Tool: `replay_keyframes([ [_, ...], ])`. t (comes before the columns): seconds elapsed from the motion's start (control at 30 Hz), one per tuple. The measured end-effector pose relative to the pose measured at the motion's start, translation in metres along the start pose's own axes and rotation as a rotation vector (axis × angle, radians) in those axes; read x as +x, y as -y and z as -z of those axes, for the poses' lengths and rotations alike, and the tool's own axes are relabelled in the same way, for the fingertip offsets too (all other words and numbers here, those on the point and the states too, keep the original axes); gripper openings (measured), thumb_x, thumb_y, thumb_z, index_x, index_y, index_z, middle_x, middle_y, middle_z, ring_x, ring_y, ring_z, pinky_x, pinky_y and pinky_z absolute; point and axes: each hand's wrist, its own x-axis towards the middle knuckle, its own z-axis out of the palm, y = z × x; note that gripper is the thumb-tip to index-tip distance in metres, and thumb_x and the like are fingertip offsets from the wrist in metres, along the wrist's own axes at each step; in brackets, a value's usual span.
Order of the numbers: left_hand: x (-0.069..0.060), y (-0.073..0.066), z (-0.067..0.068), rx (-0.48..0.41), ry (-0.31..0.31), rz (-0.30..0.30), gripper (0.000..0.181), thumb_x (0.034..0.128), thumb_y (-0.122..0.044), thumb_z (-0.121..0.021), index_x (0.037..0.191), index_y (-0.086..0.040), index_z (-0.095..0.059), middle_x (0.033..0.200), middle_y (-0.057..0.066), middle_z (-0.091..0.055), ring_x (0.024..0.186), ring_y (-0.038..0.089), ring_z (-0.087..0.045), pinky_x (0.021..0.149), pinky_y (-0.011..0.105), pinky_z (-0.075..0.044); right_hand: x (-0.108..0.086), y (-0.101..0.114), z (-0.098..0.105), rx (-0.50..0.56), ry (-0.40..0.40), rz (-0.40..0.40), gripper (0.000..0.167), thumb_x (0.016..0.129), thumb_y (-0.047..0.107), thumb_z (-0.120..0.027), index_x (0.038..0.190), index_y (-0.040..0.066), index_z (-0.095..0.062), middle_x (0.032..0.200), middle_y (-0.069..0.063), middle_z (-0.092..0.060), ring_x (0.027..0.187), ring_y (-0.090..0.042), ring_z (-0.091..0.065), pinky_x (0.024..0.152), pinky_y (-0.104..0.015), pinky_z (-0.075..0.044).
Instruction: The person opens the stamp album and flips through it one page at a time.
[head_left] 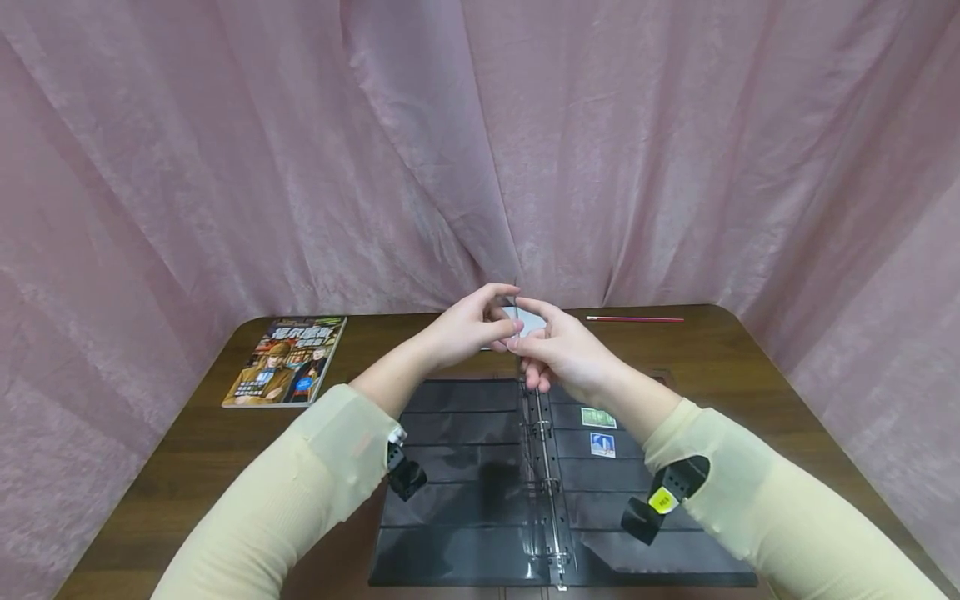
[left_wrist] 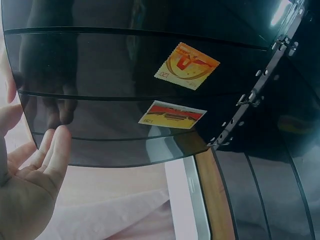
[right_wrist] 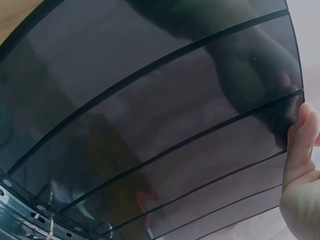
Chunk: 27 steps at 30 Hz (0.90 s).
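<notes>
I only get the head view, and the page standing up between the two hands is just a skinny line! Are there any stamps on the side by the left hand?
Observer: Yes! The left wrist view shows two stamps on the side of the page facing the left hand.
Operator: Ooh, what colours are they?
Observer: One is mostly orange and yellow, and the other is red and yellow.
Operator: And what's on the other side?
Observer: The right wrist view shows rows of dark, shiny pockets on the side facing the right hand.
</notes>
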Motion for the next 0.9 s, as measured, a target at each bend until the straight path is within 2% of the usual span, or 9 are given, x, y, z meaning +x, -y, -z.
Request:
replay_keyframes([
  [0.13,-0.001,0.003,0.002,0.008,-0.004,0.017,0.054,0.093,-0.02,-0.058,0.14,-0.01,-0.035,0.104,0.013,-0.06,0.089,0.026,-0.064,0.078,0.032,-0.051,-0.001,-0.002,-0.001,0.013,0.01,-0.017,0.072,0.09,0.007,-0.059,0.149,0.013,-0.018,0.065,-0.007,-0.056,0.044,-0.011,-0.053,0.042,-0.019,-0.043],
  [0.4,-0.007,0.008,0.01,0.034,0.026,0.036,0.056,0.0944,-0.024,-0.056,0.144,-0.013,-0.032,0.107,0.015,-0.06,0.089,0.022,-0.064,0.08,0.032,-0.051,-0.004,-0.005,0.004,0.012,0.037,0.001,0.058,0.093,0.009,-0.056,0.145,0.01,-0.029,0.07,-0.009,-0.056,0.048,-0.011,-0.054,0.044,-0.019,-0.043],
  [0.63,-0.008,0.01,0.011,0.045,0.018,0.047,0.055,0.0941,-0.022,-0.057,0.144,-0.014,-0.035,0.101,0.013,-0.062,0.086,0.022,-0.064,0.08,0.035,-0.051,-0.004,-0.016,0.02,-0.058,-0.011,0.032,0.051,0.093,0.012,-0.056,0.14,0.004,-0.038,0.078,-0.006,-0.056,0.053,-0.009,-0.052,0.048,-0.02,-0.038],
  [0.8,-0.01,0.011,0.011,0.055,0.008,0.057,0.053,0.0936,-0.019,-0.057,0.143,-0.013,-0.038,0.099,0.012,-0.062,0.085,0.021,-0.064,0.078,0.033,-0.052,-0.005,-0.024,0.031,-0.139,-0.023,-0.003,0.05,0.092,0.015,-0.06,0.138,0.004,-0.043,0.089,-0.009,-0.053,0.061,-0.012,-0.05,0.055,-0.023,-0.04],
  [0.9,-0.011,0.011,0.012,0.056,0.008,0.06,0.053,0.0937,-0.019,-0.057,0.143,-0.014,-0.037,0.1,0.014,-0.062,0.086,0.022,-0.064,0.077,0.032,-0.052,-0.006,-0.03,0.037,-0.192,-0.016,-0.017,0.051,0.091,0.018,-0.061,0.138,0.006,-0.045,0.091,-0.009,-0.05,0.065,-0.014,-0.049,0.06,-0.025,-0.042],
])
